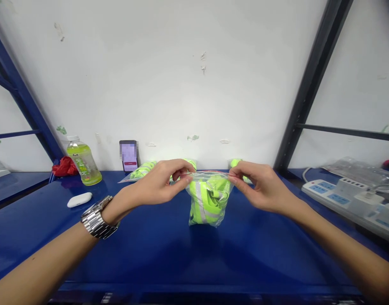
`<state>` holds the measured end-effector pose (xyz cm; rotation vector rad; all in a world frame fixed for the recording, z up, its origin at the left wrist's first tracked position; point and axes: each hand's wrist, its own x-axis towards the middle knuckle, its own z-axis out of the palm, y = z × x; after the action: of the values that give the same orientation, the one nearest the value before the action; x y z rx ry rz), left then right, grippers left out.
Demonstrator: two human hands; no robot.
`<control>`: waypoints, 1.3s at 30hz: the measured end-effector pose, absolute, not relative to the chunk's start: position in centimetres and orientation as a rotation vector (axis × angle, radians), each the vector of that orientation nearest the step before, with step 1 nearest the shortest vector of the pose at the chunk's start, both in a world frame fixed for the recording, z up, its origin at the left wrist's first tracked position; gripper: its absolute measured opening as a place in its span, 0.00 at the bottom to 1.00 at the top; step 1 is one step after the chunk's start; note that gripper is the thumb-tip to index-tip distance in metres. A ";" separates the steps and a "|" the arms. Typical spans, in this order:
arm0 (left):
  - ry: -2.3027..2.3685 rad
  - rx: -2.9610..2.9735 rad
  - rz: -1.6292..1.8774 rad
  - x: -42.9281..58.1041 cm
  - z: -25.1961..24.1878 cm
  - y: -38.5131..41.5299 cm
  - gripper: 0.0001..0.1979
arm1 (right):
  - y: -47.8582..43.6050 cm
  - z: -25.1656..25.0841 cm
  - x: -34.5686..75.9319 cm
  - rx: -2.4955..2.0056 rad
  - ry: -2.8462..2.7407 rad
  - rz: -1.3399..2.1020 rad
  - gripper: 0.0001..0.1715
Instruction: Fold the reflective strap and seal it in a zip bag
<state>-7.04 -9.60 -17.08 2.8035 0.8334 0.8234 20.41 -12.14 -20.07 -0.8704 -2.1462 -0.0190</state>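
Note:
A clear zip-lock bag with a folded neon-yellow reflective vest inside hangs upright between my hands, near the middle of the blue table. My left hand pinches the left end of its red-lined top edge between thumb and fingers. At the right end of the same edge, my right hand has a similar pinch. The bag's mouth is stretched straight between them; whether the seal is closed I cannot tell. Behind my hands, more bagged neon-yellow bundles lie along the wall, partly hidden.
A phone leans on the wall. To the left are a drink bottle, a red cloth and a white earbud case. Power strips lie at the right, beyond a dark metal post.

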 end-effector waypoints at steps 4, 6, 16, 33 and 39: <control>0.861 2.837 0.767 -6.5 -16.4 -9.7 0.11 | -12.1 -20.1 20.3 -0.848 -2.151 -0.023 0.05; 0.863 2.856 0.717 -6.4 -16.3 -9.6 0.09 | -12.0 -20.1 20.3 -0.838 -2.155 -0.024 0.05; 0.843 2.971 0.804 -6.4 -17.6 -9.1 0.06 | -12.1 -19.9 20.6 -0.915 -2.176 -0.044 0.06; 0.886 2.864 0.790 -6.0 -17.6 -9.3 0.07 | -12.7 -19.4 20.3 -0.960 -2.179 0.013 0.07; 0.883 2.910 0.797 -5.9 -17.5 -9.5 0.07 | -12.4 -18.5 18.7 -0.904 -2.275 -0.082 0.17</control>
<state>-5.90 -9.50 -17.46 2.9098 0.8832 0.7971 18.71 -12.42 -18.48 -0.9044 -2.2748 -0.0822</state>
